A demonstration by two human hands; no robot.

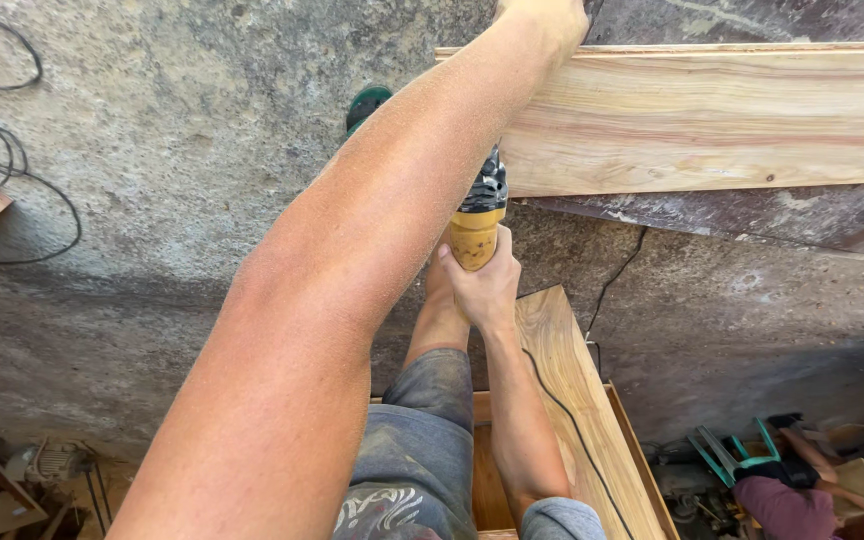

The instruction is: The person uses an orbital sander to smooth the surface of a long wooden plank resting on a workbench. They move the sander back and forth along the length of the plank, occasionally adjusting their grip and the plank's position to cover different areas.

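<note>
The left hand (550, 18) rests on the top edge of a pale plank (712, 120) lying across the concrete floor (172, 130). The right hand (484, 285), fingers (467, 290) wrapped tight, grips a yellow grinder (479, 222) at the plank's near edge. Its black cord (562, 410) trails back over a wooden box (577, 400). A green sandal (365, 104) shows beyond the left arm.

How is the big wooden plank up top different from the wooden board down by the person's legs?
The wooden plank lies crosswise at the top of the view, with the left hand on its end. The wooden board runs slanted beside the legs, and no hand touches it. The plank shows bold pink and brown streaks; the board looks plainer and more golden, with a black cord trailing over it. Both are pale, bare wood with visible grain.
</note>
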